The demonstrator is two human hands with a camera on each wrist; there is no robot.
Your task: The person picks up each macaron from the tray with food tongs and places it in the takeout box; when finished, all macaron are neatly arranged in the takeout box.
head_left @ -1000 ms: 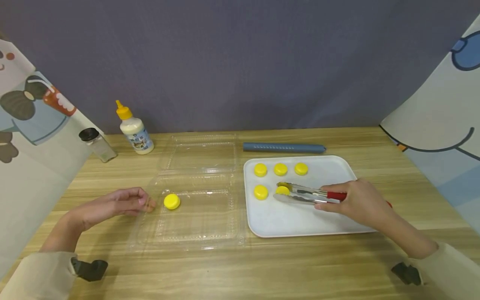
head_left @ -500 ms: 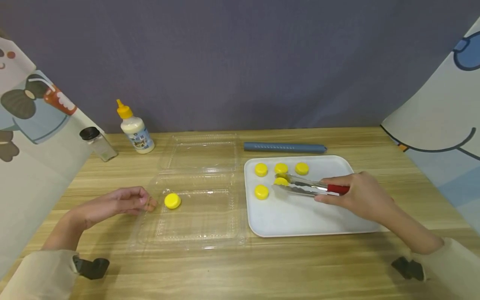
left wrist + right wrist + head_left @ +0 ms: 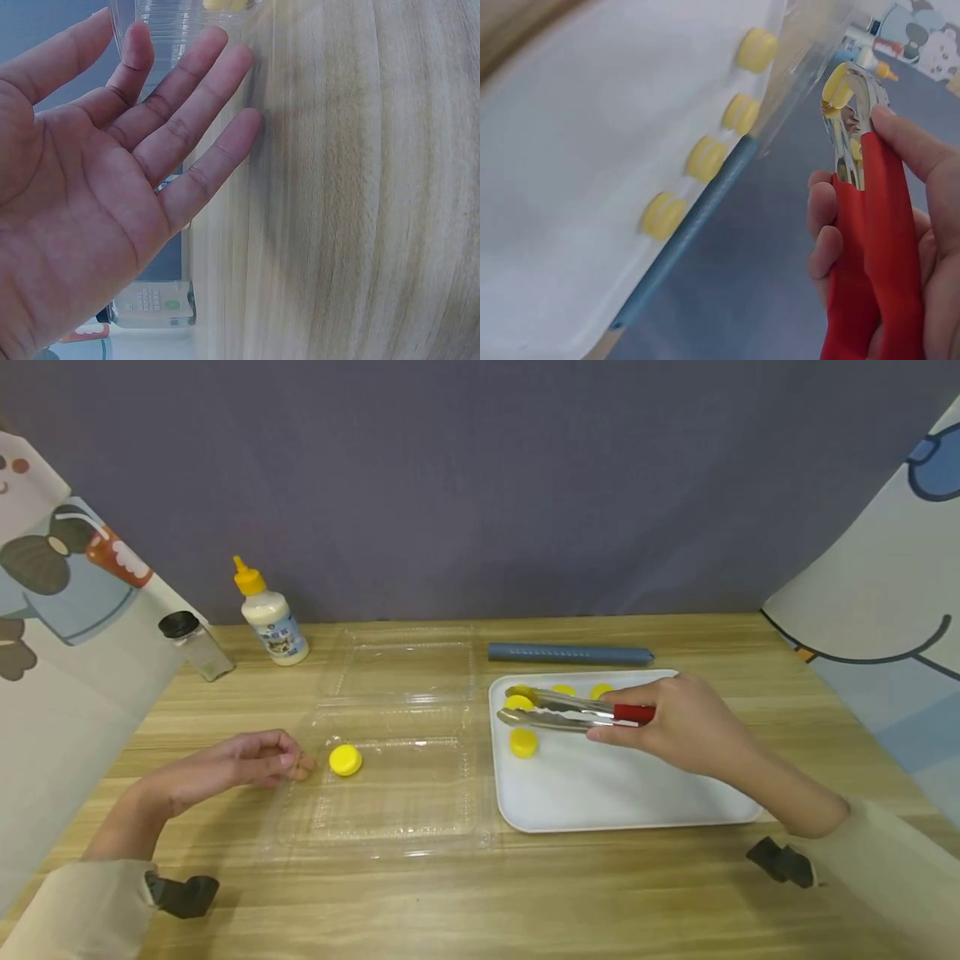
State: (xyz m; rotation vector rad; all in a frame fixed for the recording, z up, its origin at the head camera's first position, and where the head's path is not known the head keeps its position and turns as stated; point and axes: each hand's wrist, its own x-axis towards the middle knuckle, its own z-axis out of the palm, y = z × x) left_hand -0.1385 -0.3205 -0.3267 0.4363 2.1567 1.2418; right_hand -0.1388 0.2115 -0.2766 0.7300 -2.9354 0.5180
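My right hand grips red-handled metal tongs over the white tray. Between the tong tips is a yellow macaron, lifted above the tray. Several more macarons sit on the tray, in a back row and one nearer the front. Seen from the head, the tongs partly cover the back row. My left hand is at the left rim of a clear plastic clamshell box, thumb and index at its edge, other fingers loosely extended. One macaron lies inside the box's left part.
A blue-grey ridged stick lies behind the tray. The clamshell's raised lid extends to the back. At the back left stand a glue-like bottle with a yellow nozzle and a black-capped jar. A dark cloth borders the table's back.
The tongs have closed on a macaron from the front row's right and raised it, moving left and back over the tray. My left hand stays at the box rim.
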